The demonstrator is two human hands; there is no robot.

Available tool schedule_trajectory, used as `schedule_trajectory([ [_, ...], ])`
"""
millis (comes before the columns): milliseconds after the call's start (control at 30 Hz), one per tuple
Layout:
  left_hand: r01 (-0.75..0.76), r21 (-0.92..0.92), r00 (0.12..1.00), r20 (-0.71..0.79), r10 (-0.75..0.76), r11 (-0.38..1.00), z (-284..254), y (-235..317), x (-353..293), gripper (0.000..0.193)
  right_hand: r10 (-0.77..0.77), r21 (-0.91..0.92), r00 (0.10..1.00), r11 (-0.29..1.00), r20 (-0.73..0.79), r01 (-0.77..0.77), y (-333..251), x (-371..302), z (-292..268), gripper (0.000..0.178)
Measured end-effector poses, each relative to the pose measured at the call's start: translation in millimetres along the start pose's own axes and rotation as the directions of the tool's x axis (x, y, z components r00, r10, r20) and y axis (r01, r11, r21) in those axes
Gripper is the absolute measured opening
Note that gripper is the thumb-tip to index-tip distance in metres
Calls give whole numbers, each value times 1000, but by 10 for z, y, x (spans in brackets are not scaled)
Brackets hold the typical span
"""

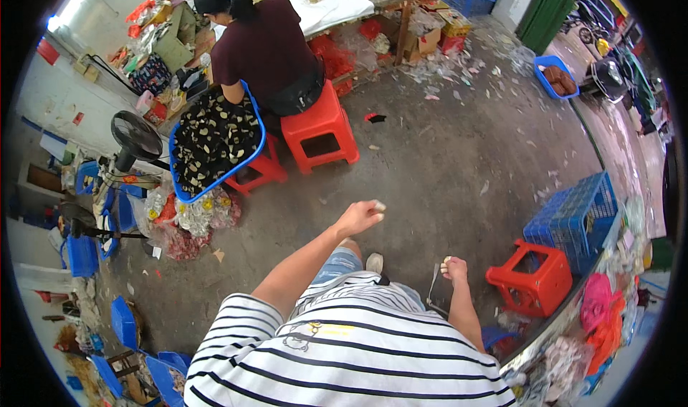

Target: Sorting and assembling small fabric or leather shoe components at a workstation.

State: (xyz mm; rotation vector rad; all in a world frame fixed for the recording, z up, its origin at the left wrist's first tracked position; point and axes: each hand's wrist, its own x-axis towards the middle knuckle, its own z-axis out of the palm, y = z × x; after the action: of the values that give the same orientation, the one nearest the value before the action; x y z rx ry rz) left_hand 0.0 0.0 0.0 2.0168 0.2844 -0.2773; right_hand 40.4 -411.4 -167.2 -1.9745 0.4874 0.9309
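My left hand [360,218] is held out over the concrete floor, its fingers curled together. Something whitish shows at the fingertips, too small to name. Lower and to the right, my right hand [454,268] is closed, with pale tips on its fingers; whether it holds anything is hidden. A thin pale strap [432,284] hangs just left of this hand, and I cannot tell if the hand grips it. A red plastic stool [534,281] stands to the right of my right hand. My shoe [375,263] shows on the floor between the two hands.
Ahead, a co-worker [269,52] sits on a red stool [320,131] beside a blue tray [261,138] of dark and pale pieces. Filled plastic bags [193,220] and a black fan [136,136] stand left. Blue crates [573,217] stand right; scraps litter the floor.
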Motion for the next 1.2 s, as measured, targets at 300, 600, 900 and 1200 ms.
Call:
schedule_trajectory([
  [300, 262, 146, 965, -55, -256, 954, -620, -784, 1882, 43, -209, -302, 935, 906, 287, 296, -1826, 1116, 430, 18],
  [600, 683, -8, 692, -312, -651, 730, -1687, -1368, 3316, 19, -192, -93, 981, 977, -7, 190, -4611, 3476, -1377, 18],
  [900, 182, -445, 784, -472, -402, 877, -1400, 196, 6626, 32, 128, -643, 970, 765, 206, 35, -6833, 5606, -1679, 15],
  [1200, 645, -321, 612, -326, -720, 694, -894, 61, 7537, 54, -154, -734, 801, 331, 578, 593, -9411, 7326, 755, 13],
])
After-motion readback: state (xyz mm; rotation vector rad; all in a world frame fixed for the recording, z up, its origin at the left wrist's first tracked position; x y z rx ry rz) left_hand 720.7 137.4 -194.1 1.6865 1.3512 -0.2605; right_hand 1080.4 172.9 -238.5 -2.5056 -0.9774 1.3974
